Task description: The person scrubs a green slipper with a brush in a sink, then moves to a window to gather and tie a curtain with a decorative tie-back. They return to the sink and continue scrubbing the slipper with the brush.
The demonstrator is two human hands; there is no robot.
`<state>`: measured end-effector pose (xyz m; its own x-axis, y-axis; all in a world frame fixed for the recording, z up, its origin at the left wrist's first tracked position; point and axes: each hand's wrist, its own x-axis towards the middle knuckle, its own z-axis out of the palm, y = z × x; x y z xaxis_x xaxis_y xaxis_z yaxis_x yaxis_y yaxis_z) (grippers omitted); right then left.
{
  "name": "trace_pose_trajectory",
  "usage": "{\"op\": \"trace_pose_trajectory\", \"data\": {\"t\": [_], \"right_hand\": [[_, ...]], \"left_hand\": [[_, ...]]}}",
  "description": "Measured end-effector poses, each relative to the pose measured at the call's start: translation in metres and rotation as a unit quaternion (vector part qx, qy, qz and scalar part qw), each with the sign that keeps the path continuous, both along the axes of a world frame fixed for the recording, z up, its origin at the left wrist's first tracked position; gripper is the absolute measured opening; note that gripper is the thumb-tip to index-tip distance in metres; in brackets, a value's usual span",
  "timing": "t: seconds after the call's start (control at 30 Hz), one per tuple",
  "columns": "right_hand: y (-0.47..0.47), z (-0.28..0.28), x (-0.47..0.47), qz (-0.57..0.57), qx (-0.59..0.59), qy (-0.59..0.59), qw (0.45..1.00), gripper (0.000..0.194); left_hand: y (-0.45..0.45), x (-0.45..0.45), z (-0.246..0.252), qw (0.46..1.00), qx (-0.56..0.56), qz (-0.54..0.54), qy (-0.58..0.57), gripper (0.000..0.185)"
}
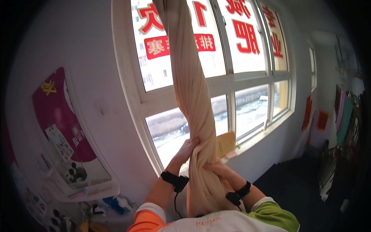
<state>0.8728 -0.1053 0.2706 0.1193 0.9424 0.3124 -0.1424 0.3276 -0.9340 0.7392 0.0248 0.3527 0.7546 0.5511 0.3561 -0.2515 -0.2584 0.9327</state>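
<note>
A long beige curtain (191,87) hangs twisted from the top of the view down to my body, in front of a window. My left hand (187,149) is closed on its left edge, with the thumb over the fabric. Lower and to the right, my right hand (217,169) grips the bunched cloth; its fingers are partly hidden in the folds. Below the hands the cloth spreads wider against my shirt (200,223). Each forearm wears a black strap with a small device and a cable.
White-framed window (252,76) with red lettering lies behind the cloth. A tan booklet or card (225,144) stands on the sill (261,132). At left, a wall mirror (69,130) sits above a small shelf (89,191) with items. Colored cloths (344,116) hang at far right.
</note>
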Motion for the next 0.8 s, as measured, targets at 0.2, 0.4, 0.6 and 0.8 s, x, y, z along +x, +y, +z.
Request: {"op": "trace_pose_trajectory", "data": {"t": [0.2, 0.4, 0.6, 0.8], "right_hand": [[0.007, 0.0, -0.013, -0.44, 0.035, -0.368, 0.818, 0.038], [-0.014, 0.015, -0.046, -0.427, 0.137, -0.45, 0.773, 0.034], [-0.052, 0.029, -0.014, -0.198, 0.072, -0.164, 0.964, 0.063], [-0.015, 0.012, -0.005, -0.08, 0.113, -0.249, 0.959, 0.082]], "left_hand": [[-0.04, -0.007, 0.003, 0.907, 0.239, 0.336, -0.083, 0.055], [-0.091, 0.018, -0.005, 0.941, 0.149, 0.295, -0.077, 0.074], [-0.024, -0.022, 0.017, 0.969, -0.194, -0.058, -0.14, 0.041], [-0.024, 0.002, -0.001, 0.914, -0.352, -0.087, -0.183, 0.033]]}}
